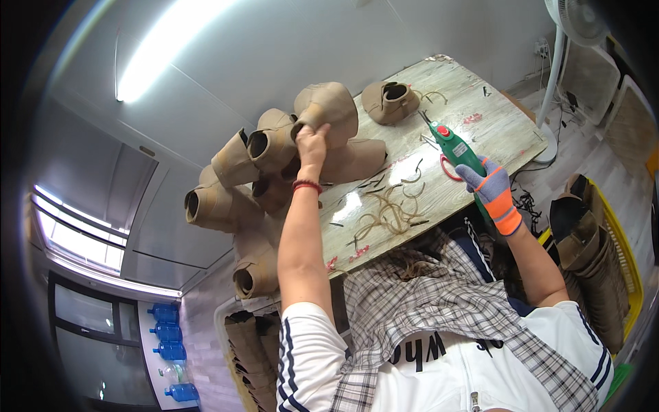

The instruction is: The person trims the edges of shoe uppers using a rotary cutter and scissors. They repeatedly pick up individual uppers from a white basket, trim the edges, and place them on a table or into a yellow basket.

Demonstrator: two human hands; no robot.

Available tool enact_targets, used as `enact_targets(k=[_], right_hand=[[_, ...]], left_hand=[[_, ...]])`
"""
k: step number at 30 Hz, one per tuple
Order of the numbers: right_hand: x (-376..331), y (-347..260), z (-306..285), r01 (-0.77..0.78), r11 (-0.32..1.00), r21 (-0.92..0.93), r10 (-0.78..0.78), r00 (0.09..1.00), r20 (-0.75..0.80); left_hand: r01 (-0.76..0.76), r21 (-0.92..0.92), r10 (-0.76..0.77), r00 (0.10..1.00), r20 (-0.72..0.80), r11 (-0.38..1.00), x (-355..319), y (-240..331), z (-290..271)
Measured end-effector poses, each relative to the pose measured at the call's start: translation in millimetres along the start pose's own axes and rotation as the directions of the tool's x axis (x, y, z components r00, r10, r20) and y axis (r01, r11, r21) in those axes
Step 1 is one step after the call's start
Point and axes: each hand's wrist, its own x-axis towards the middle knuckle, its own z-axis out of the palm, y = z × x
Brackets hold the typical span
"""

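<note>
My bare left hand grips the dark-edged opening of a brown shoe upper on top of a pile at the table's left side. In my right hand, which wears a grey and orange glove, is a green handheld power tool with a red button. Its thin dark tip points to the far left, over the table. Below the held piece, several more brown shoe uppers are stacked. Another brown shoe upper stands apart near the far edge.
The pale table carries tan cord loops, dark scraps and red-handled scissors beside the tool. To the right, a yellow basket holds stacked brown pieces, and a white fan stands beyond. More pieces fill a bin at lower left.
</note>
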Motion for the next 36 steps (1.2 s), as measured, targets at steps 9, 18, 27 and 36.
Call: enact_targets(k=[9, 18, 27, 36], right_hand=[[1, 10, 6, 0.006, 0.997, -0.078, -0.004, 1.000, 0.025], [4, 5, 3, 0.165, 0.939, -0.302, -0.184, 0.982, -0.038], [-7, 3, 5, 0.583, 0.463, -0.668, -0.669, 0.724, 0.169], [-24, -6, 7, 0.690, 0.432, -0.581, -0.700, 0.663, 0.267]], left_hand=[[-0.089, 0.318, 0.130, 0.985, -0.111, 0.944, 50, -18, -2], [0.007, -0.694, -0.203, 0.958, -0.201, 0.720, 32, 42, -32], [0.332, -0.890, -0.339, 0.836, 0.431, -0.313, -70, 52, -74], [0.329, -0.840, -0.324, 0.813, 0.484, -0.431, -113, 39, -63]])
